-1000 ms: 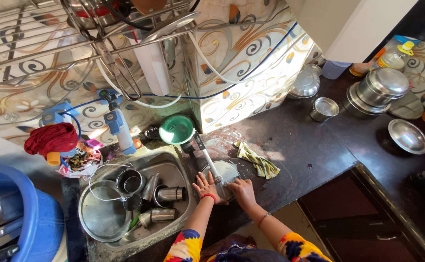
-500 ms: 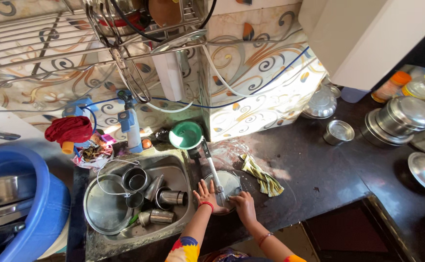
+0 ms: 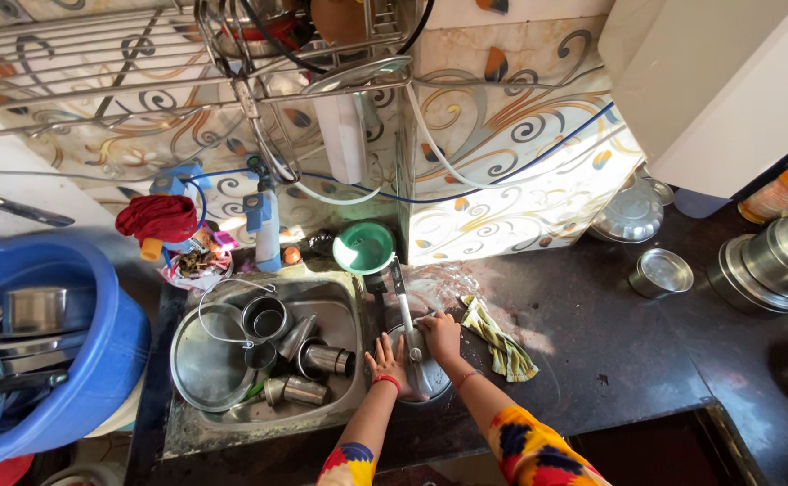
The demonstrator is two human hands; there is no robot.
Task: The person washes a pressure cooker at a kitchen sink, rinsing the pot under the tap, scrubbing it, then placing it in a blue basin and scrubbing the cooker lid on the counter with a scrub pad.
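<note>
Item: round steel lid (image 3: 423, 373) with a long straight handle (image 3: 403, 297).
Finish: shiny grey metal, wet-looking surface.
Pose: lying flat, handle pointing away from the person toward the tiled wall.
Location: on the dark bench, just right of the sink's edge.
Contact: left hand (image 3: 387, 358) spread flat on its near-left part; right hand (image 3: 441, 333) pressed on its upper part.

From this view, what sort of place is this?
Most likely a home kitchen: a steel sink full of metal cups, a dark stone counter with steel pots, and a wire dish rack above.
</note>
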